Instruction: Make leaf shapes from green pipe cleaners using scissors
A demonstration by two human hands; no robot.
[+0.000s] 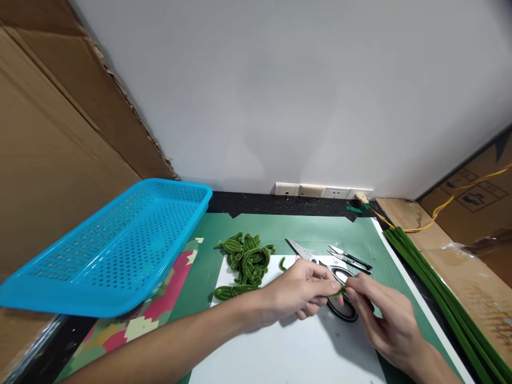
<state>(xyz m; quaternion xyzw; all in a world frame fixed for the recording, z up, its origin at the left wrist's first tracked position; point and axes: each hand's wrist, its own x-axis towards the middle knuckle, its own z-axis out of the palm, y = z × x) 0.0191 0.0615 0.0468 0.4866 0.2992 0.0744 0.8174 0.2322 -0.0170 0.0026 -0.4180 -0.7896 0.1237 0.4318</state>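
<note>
My left hand (306, 289) and my right hand (382, 314) meet above a white sheet (276, 346). Both pinch a short green pipe cleaner (339, 293), mostly hidden by the fingers. Behind them lie scissors with black handles (347, 314), partly covered by my hands. Thread snips (352, 260) rest just beyond the scissors. A small curled green piece (282, 264) lies on the sheet beyond my left hand. Left of it is a pile of looped green pipe-cleaner shapes (250, 258), with one longer shape (234, 292) nearest my left forearm.
A blue perforated basket (120, 250) stands at the left beside cardboard (80, 106). Long green pipe cleaners (444, 298) lie along the right edge near a cardboard box (476, 186). A wall with sockets (312, 190) and a plug (362, 199) with yellow wire closes the back.
</note>
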